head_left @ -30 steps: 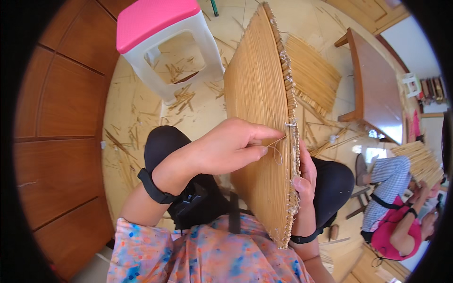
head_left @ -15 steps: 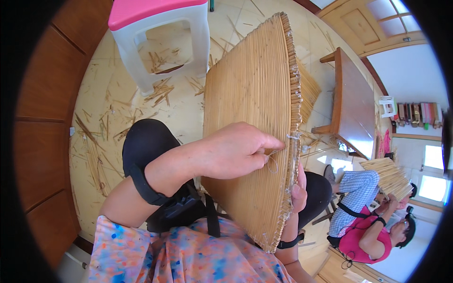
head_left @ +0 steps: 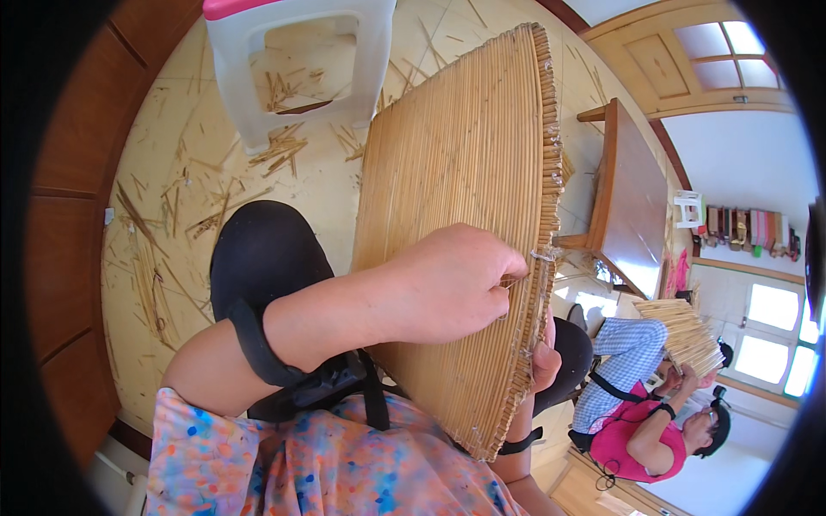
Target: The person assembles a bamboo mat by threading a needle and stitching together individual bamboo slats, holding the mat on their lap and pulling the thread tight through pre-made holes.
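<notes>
A wide fan-shaped panel of straw-coloured stalks (head_left: 456,155), laid side by side, stands tilted over my lap. Its right-hand edge is a thick band of stalk ends with thin pale ties (head_left: 542,255) on it. Against the panel's face, close to that band, my left hand (head_left: 456,279) is closed in a pinch beside a tie. A fine thread shows faintly at the fingertips. Farther down the band my right hand (head_left: 545,363) grips the panel's edge, thumb in sight and other fingers hidden behind.
A white stool (head_left: 241,86) with a pink seat stands ahead on the left. Loose stalks (head_left: 280,150) litter the pale floor. Brown cabinet doors (head_left: 64,258) line the left side. On the right are a wooden table (head_left: 632,193) and a seated person (head_left: 645,430) holding another stalk panel (head_left: 680,331).
My left hand's index finger, stretched toward the tie before, is now curled into a pinch. The loose thread loop below it no longer shows. The view has shifted slightly.
</notes>
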`<state>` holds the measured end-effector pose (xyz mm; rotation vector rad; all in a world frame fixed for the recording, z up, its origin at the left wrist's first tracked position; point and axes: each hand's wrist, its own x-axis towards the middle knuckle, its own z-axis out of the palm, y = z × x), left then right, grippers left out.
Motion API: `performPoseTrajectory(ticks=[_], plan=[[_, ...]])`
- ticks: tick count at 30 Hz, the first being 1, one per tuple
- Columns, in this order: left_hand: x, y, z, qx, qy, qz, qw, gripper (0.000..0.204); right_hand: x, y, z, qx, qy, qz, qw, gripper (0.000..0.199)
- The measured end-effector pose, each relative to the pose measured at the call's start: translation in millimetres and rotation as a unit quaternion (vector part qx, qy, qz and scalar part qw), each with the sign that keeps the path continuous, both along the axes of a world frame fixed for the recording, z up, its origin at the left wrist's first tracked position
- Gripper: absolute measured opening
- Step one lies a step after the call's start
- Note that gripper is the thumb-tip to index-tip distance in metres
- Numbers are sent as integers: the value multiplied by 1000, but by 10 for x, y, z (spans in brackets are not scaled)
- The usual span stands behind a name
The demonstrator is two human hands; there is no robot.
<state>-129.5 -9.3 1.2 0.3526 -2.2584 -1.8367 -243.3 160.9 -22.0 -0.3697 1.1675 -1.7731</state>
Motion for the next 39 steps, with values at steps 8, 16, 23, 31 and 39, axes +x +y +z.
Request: performPoseTrajectory(ticks=[8, 16, 23, 31, 39], plan=[[47, -3, 2, -29, 12, 22, 999, 31, 18, 27, -20, -7, -7, 12, 1000, 85], [204, -62, 51, -53, 21, 35, 998, 28, -59, 28, -112, 28, 178, 54, 982, 83], [710, -280, 164, 12, -107, 28, 994, 32, 240, -254, -179, -81, 274, 138, 948, 81], [1014, -206, 199, 75, -101, 100, 987, 32, 487, -342, -179, -120, 283, 83, 948, 81], [992, -163, 345, 32, -145, 134, 980, 28, 458, -320, -122, -110, 279, 111, 947, 80]])
